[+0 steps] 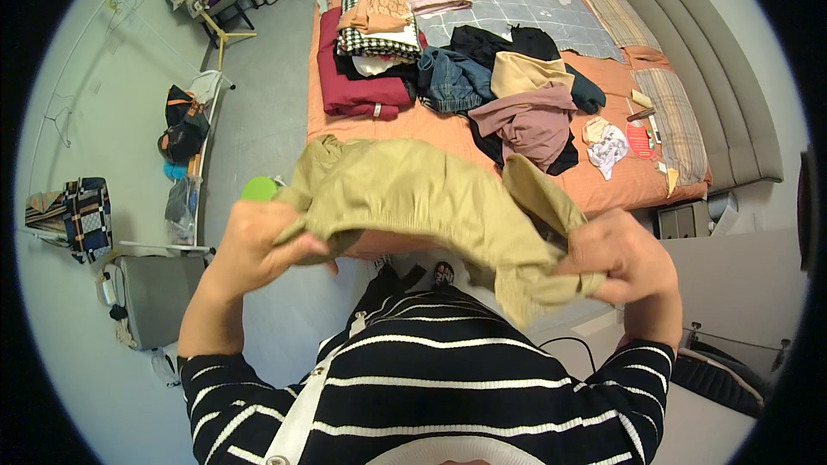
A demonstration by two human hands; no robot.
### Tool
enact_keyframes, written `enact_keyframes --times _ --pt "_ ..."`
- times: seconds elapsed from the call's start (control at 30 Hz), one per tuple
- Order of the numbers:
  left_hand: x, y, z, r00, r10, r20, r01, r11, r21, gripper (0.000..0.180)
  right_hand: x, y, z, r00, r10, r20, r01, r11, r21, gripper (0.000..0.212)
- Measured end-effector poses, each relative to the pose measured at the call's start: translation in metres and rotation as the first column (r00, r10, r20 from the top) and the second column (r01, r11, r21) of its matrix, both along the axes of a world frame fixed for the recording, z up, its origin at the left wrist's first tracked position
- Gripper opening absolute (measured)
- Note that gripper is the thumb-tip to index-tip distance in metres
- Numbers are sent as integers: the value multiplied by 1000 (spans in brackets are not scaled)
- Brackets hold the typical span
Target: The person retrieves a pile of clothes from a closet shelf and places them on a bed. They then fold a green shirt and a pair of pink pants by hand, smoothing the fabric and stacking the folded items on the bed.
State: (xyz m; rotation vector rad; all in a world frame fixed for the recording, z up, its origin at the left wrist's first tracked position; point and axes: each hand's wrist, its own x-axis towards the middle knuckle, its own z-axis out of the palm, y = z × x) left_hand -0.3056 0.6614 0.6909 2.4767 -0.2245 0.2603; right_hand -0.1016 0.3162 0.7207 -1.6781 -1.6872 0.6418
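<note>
Two bare hands hold a khaki garment (pixel 431 198) stretched in the air between them, above the person's striped top and in front of the bed (pixel 534 133) at twelve o'clock. The left hand (pixel 258 245), at nine o'clock, pinches one bunched edge; the right hand (pixel 624 258), at three o'clock, is closed on the other. The cloth looks light, soft and floppy, probably best gripped at its gathered edges.

garment (pixel 422 198) between hands | bed (pixel 603 189) behind (clothes (pixel 448 60) on it)
</note>
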Motion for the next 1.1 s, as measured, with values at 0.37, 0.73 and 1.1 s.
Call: enact_keyframes --times 0.37,0.73,1.1 --pt "45 16 -23 965 242 -105 -255 957 -139 41 87 61 -61 965 -243 -98 249 967 49 17" --pt "269 173 -342 720 685 111 -685 675 275 64 233 264 -385 341 -829 443 852 471 227 37" --pt "80 26 -568 844 495 -204 -520 850 -86 39 67 236 -562 475 -855 -207 753 517 -407 34"
